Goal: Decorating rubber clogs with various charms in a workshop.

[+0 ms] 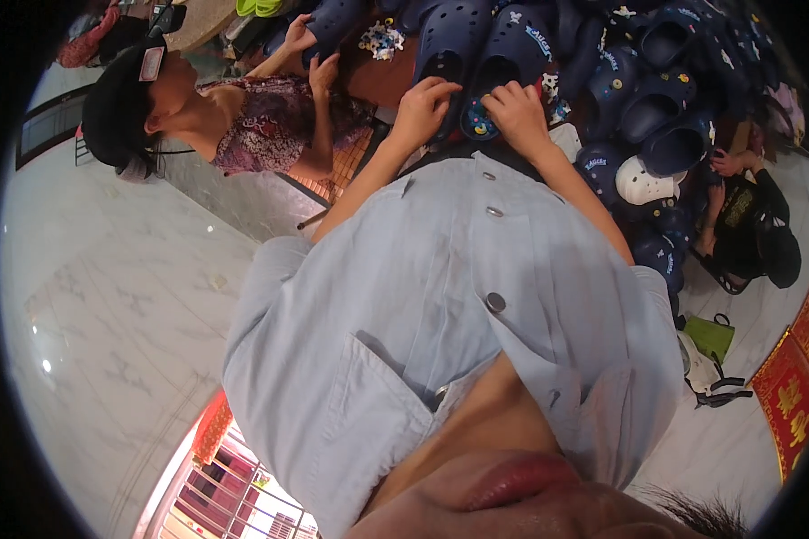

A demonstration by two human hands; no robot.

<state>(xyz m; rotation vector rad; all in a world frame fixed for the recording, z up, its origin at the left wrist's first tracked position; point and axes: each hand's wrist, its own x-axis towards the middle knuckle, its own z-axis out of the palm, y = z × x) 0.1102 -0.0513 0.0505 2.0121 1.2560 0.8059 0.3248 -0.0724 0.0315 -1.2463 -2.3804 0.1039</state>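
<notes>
Two navy clogs lie side by side in front of me, toes pointing away. The left clog (452, 40) has its heel end under my left hand (424, 112), whose fingers curl over the rim of its opening. My right hand (518, 115) is closed at the heel end of the right clog (512, 40), which carries white lettering and a small white charm on its toe. Colourful small charms (478, 119) sit in the heel area between my hands, close to my right fingers. What my right fingertips pinch is partly hidden.
A pile of navy clogs (652, 108) and one white clog (643, 182) spread to the right. Left of my clogs lies a heap of small charms (382, 40). A co-worker (270, 126) handles a navy clog at left; another person (751, 216) sits at right.
</notes>
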